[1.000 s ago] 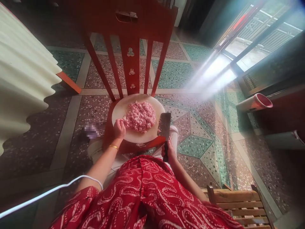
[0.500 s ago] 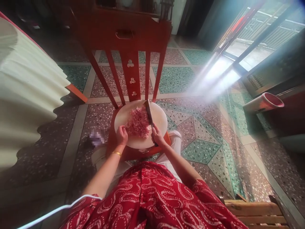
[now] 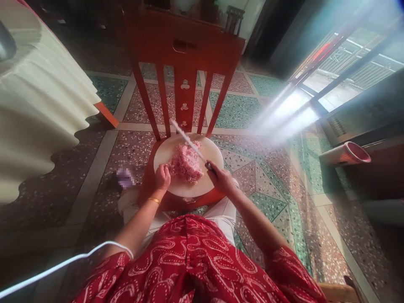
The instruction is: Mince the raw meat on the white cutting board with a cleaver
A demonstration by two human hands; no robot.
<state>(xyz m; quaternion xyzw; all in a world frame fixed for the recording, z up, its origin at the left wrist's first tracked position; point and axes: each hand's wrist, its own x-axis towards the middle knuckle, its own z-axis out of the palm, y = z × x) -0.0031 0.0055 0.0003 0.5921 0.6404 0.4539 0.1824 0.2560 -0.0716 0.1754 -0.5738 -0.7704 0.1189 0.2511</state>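
Note:
A round, pale cutting board [image 3: 213, 150] lies on the seat of a red wooden chair [image 3: 149, 181]. Pink minced meat [image 3: 187, 165] is heaped in the middle of the board. My right hand [image 3: 221, 178] grips the dark handle of a cleaver [image 3: 188, 141]. Its blade is tilted up to the left over the far part of the meat, seen nearly edge-on and smeared with bits of meat. At the board's left side, my left hand [image 3: 163, 176] is closed, its fingers curled beside the meat. What those fingers hold, if anything, is hidden.
The chair back [image 3: 185, 92] rises just beyond the board. To the left hangs a cream tablecloth [image 3: 53, 109]. A bin [image 3: 345, 155] stands at the right on the terrazzo floor, near a bright doorway. A white cable [image 3: 63, 266] crosses at lower left.
The cleaver has swung from the board's right side to a leftward slant over the meat, and my right hand has risen to the right. My left hand stays at the board's left side.

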